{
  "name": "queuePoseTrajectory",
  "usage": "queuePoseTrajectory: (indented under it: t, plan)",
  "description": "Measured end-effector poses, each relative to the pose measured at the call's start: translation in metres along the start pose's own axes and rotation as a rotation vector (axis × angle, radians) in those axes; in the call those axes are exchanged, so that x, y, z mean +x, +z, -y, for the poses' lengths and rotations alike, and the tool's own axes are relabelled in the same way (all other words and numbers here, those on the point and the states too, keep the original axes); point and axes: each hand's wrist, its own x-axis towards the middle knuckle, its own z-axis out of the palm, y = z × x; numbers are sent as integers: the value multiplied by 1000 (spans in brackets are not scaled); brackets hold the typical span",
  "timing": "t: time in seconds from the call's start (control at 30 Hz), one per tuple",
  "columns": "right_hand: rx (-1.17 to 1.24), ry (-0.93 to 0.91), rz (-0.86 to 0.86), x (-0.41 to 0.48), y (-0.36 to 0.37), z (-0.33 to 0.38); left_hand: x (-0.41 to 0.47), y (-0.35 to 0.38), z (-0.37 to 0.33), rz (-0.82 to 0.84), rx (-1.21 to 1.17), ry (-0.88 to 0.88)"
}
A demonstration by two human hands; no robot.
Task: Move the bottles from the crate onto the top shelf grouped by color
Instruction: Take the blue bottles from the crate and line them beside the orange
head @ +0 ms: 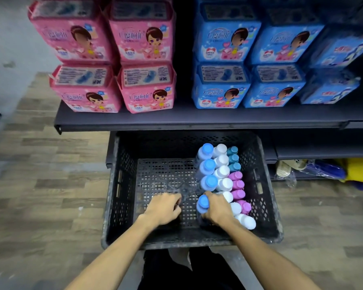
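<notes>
Right hand (218, 208) grips nearest blue-capped bottle (203, 204) — colour rows stand at 3 o'clock in crate (113, 185), probably easing grouping; left hand (164, 208) curled at 6 o'clock — contents indeterminate.

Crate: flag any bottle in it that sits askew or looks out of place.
Nothing spilled or damaged. The rows stand upright except at the near end: the nearest white-capped bottle appears to lean toward the near right corner of the crate, and the purple-capped bottle beside it tilts too.
</notes>
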Motion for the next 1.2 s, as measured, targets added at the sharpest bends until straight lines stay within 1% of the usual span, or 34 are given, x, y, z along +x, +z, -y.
queuePoseTrajectory:
  t: [0.1,0.27,0.47,0.73,1.0,1.2]
  plan:
    - [47,36,37,5,-7,0,0,0,2,-10,-14,-1]
    - [120,75,19,6,-18,2,4,-8,4,-45,-22,-5]
    - [129,-4,2,-2,-27,17,10,-20,4,-80,-27,-4]
    - [150,-69,-82,-3,-59,36,8,-24,6,-91,-2,5]
    - [168,-138,-196,-4,-117,54,8,-65,11,-184,72,24]
    - [200,-238,-319,-8,-153,71,9,-97,11,-272,118,22]
